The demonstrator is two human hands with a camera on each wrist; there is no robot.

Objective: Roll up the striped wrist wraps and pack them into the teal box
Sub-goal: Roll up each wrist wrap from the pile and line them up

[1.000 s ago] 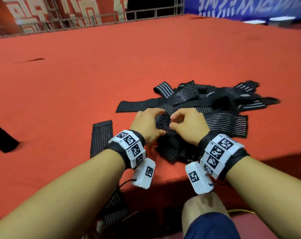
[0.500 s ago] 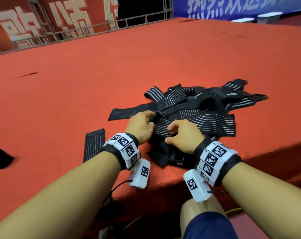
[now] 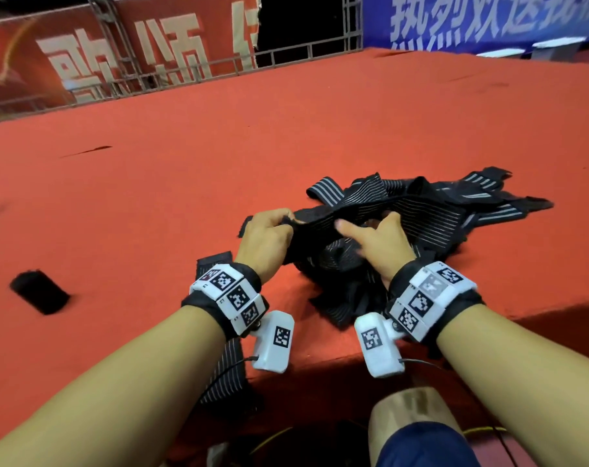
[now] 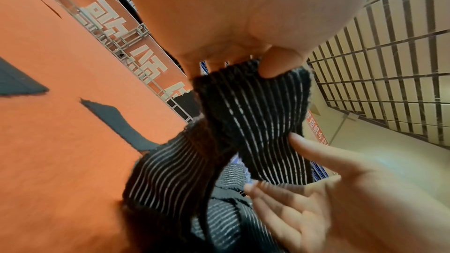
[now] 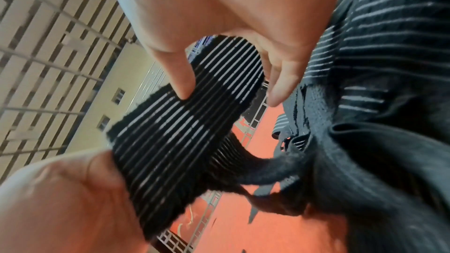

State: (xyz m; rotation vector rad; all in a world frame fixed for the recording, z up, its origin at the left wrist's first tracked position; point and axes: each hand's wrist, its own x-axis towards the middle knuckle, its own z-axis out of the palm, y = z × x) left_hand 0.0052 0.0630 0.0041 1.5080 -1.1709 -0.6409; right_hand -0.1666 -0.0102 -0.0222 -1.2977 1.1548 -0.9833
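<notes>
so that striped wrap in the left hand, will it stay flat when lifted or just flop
Likely floppy: the striped wrap bends and sags between the left hand and right hand. Probably light, since a fingertip pinch carries it. It may snag the pile, where straps lie tangled.

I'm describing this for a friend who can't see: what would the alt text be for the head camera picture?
A person's left hand pinches the end of a black striped wrist wrap, lifting it from a tangled pile of wraps on a red carpeted platform, while the right hand rests loosely open on the strap. Both wrists wear marker-covered bands.
</notes>
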